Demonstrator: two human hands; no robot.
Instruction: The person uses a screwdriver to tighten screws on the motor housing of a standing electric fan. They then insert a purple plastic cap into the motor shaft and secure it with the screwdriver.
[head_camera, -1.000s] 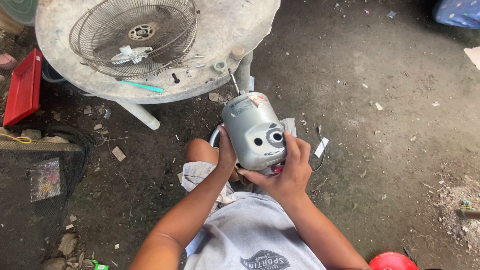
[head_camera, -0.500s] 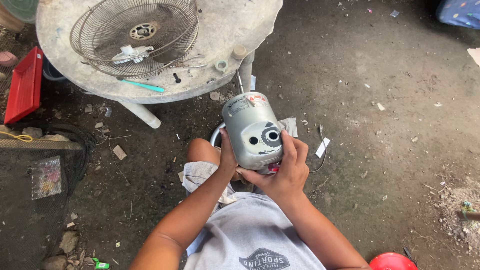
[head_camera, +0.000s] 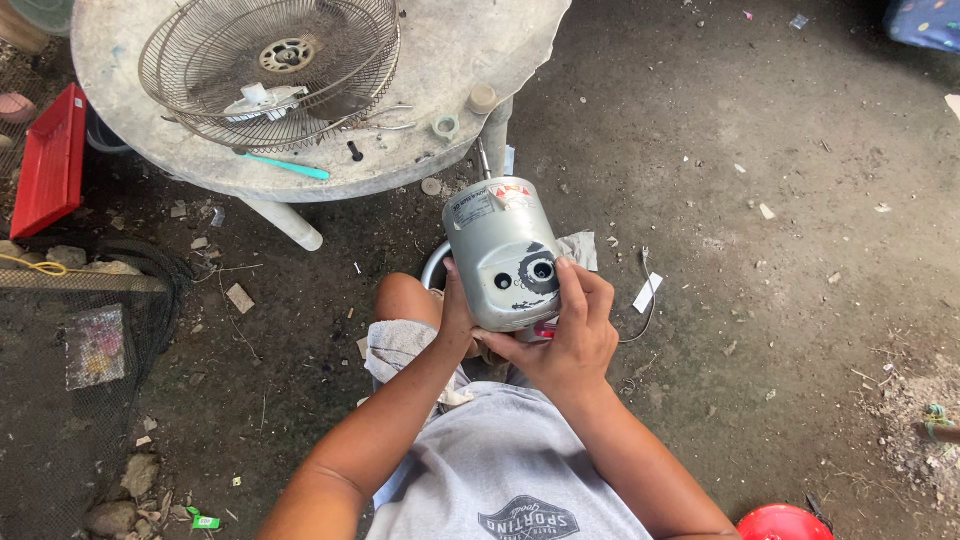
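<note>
Both hands, left hand (head_camera: 458, 318) and right hand (head_camera: 563, 335), grip grey motor housing (head_camera: 502, 252).

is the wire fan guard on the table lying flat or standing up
Lying flat: the fan guard rests face down on the round table, its hub pointing up.

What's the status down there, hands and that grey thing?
Left hand and right hand both grip the grey motor housing, held over the lap. Wire fan guard lies apart on the round table. Nothing blocking.
</note>
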